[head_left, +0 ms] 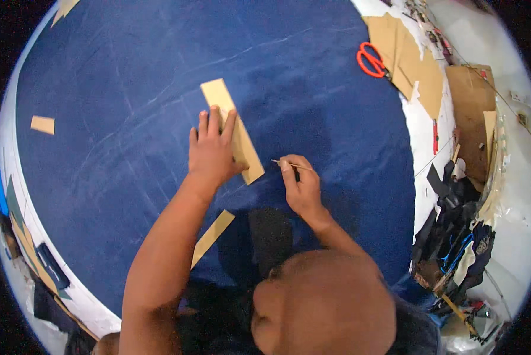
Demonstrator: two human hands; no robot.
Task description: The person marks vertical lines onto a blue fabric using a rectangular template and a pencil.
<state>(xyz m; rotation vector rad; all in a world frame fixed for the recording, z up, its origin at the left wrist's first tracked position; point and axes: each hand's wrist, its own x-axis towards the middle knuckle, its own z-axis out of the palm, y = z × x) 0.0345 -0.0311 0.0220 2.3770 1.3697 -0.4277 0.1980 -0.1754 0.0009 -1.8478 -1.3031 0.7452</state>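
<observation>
Far left, a dark blue piece lies at the white table edge, which curves down that side. Inboard of it, blue cloth covers most of the table, slightly wrinkled, with pale lines drawn across it. Small tan card lies on the cloth near its left margin; another card sits at the top left, cut off by the view. Left hand: laid over the strip, fingers spread and pointing away from the body, thumb toward the strip's near end; pressing from above, not gripping. Strip is tan, flat on the cloth mid-table, tilted, far end to the left. Narrower strip lies nearer the body, slanted the other way, lower end hidden by the left forearm. A person's head blocks the bottom middle. Right hand: narrow pinch on a thin stick, tip pointing left, just beside the strip but apart from it; can't tell if the tip touches cloth. Upper right: scissors with orange handles, by tan templates; red pen below those. Far right: brown cardboard, dark scraps beneath.
</observation>
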